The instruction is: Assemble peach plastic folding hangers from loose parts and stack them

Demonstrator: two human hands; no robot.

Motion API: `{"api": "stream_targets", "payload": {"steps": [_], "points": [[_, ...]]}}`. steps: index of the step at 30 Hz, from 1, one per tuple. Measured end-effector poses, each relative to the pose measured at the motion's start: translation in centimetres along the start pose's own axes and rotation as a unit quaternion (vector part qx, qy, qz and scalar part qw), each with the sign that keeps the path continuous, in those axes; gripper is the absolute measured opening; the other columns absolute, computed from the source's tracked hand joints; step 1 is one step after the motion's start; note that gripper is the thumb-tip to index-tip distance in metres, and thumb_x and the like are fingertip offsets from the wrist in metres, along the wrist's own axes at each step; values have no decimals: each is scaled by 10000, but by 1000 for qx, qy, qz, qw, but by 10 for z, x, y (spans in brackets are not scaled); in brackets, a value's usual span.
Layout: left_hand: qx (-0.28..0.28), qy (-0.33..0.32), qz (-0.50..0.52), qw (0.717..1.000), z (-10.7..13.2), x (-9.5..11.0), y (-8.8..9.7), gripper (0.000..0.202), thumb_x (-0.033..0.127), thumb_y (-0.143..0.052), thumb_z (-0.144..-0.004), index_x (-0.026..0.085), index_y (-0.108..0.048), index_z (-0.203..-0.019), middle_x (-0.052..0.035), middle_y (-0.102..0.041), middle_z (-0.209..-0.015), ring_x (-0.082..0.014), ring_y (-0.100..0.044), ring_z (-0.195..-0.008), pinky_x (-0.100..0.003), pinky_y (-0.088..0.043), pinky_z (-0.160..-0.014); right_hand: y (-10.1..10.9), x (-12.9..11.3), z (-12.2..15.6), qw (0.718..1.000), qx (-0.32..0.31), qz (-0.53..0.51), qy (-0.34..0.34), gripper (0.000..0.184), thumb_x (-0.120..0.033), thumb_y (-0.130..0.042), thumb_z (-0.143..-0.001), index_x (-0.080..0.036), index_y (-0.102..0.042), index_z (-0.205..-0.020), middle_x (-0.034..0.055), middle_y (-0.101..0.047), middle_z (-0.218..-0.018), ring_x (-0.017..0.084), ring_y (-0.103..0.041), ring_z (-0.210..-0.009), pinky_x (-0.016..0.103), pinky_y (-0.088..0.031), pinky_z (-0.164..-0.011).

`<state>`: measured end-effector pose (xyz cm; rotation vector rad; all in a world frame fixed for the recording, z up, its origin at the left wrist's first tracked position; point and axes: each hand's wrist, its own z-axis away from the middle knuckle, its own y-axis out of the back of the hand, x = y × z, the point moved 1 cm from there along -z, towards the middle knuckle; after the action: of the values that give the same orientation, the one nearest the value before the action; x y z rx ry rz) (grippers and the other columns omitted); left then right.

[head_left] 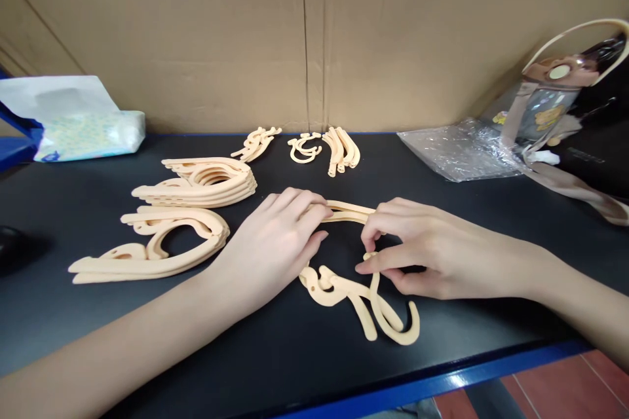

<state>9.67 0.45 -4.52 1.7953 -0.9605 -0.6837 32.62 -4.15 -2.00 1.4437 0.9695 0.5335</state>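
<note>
A pale orange flat wooden-looking cut-out piece [344, 211] lies on the black tabletop between both hands. My left hand [275, 245] curls over its left end, fingers pinching the curved strip. My right hand [417, 249] pinches a small ring-shaped part [369, 256] of it near the middle. Below my hands, hook-shaped pieces [373, 308] of the same material rest near the table's front edge.
Two stacks of similar curved pieces [196, 184] [152, 245] sit to the left. Smaller piles [339, 149] lie at the back by the cardboard wall. A tissue pack [83, 127] is far left; clear plastic wrap [457, 150] and a bag [565, 98] are right. The blue table edge [442, 383] runs in front.
</note>
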Motion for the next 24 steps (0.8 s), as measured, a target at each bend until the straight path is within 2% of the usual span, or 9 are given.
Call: {"api": "stream_targets", "payload": {"steps": [4,7,12,16,21,24], "points": [[10,-8,-2,1000,1,7,1,172,200,-524,-958,126,-648,-1051,-73,-657,-1087,-246,-575,-990,-382,-450,-789,-1,1,-1,996,24,85,9,189,-103,-561,-904,-166,-734,-944,59,-627,-930,192,-542,-848,332,-415,-780],[9,-1,-16,1000,2,8,3,133,223,-555,-944,146,-659,-975,-44,-671,-972,-240,-575,-907,-372,-421,-728,0,4,-2,995,41,87,4,180,-95,-538,-908,-157,-706,-918,64,-635,-909,199,-561,-860,342,-414,-812],[-6,0,-42,999,1,9,7,76,222,-620,-904,161,-621,-858,-28,-629,-830,-222,-540,-761,-344,-375,-648,7,11,-1,993,101,-12,-58,123,-153,-541,-928,-175,-662,-920,28,-637,-864,162,-563,-804,312,-407,-789],[-18,1,-40,999,-1,8,7,3,161,-612,-894,160,-610,-893,-18,-606,-817,-203,-523,-694,-333,-374,-631,9,15,-1,978,141,-82,-126,99,-207,-581,-923,-191,-655,-860,1,-641,-828,148,-583,-792,294,-415,-792],[-24,-8,-43,999,0,8,5,148,161,-489,-954,160,-613,-873,-18,-595,-799,-202,-508,-657,-343,-385,-619,4,20,-4,952,155,-172,-198,115,-227,-610,-891,-206,-678,-801,-11,-650,-794,151,-606,-776,286,-442,-758],[-20,-6,-47,999,0,9,5,200,169,-445,-973,156,-621,-880,-26,-597,-800,-213,-525,-684,-351,-403,-629,0,23,-6,940,164,-201,-224,143,-290,-629,-888,-208,-663,-776,-22,-630,-757,149,-591,-740,294,-437,-742]]}}
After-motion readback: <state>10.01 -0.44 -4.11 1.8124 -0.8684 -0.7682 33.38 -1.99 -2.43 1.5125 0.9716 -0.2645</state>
